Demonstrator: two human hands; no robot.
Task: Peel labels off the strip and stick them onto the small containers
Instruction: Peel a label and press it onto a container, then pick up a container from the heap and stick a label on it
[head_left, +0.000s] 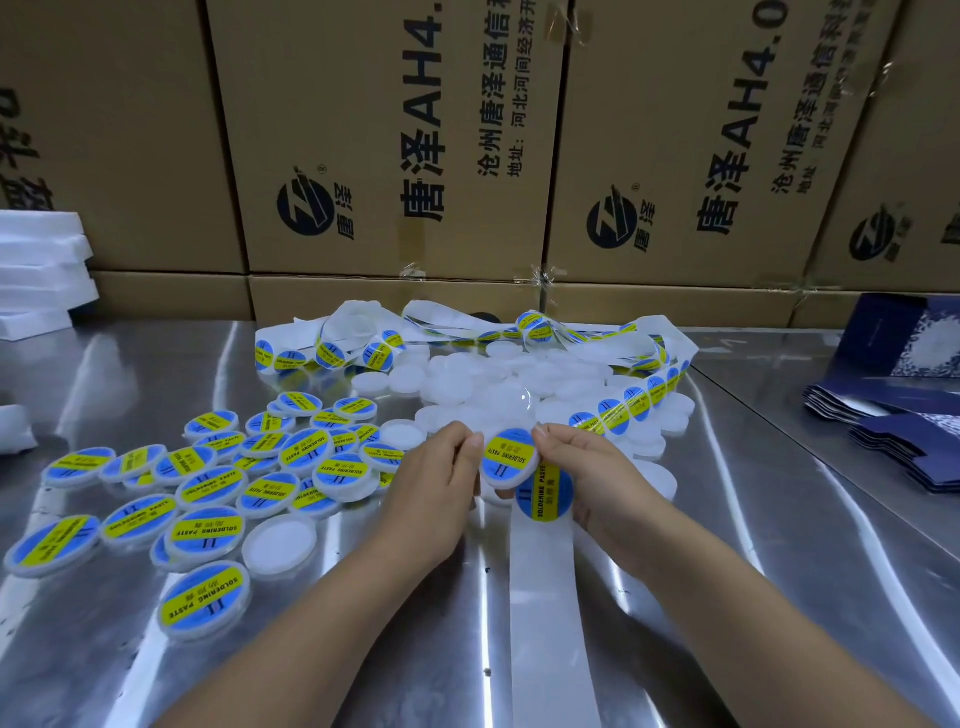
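container (510, 461), one, in two hands (434, 486) (589, 470)

A single wide-angle view from the person's head looks forward and down across the shiny sheet-metal table (363, 649). It sits close over the table: forearms run in from the bottom edge, and the left hand (436, 483) and right hand (597, 467) pinch a round white labelled container (506, 460) near centre. Behind the table's far edge, brown printed cardboard cartons (363, 130) fill the top.
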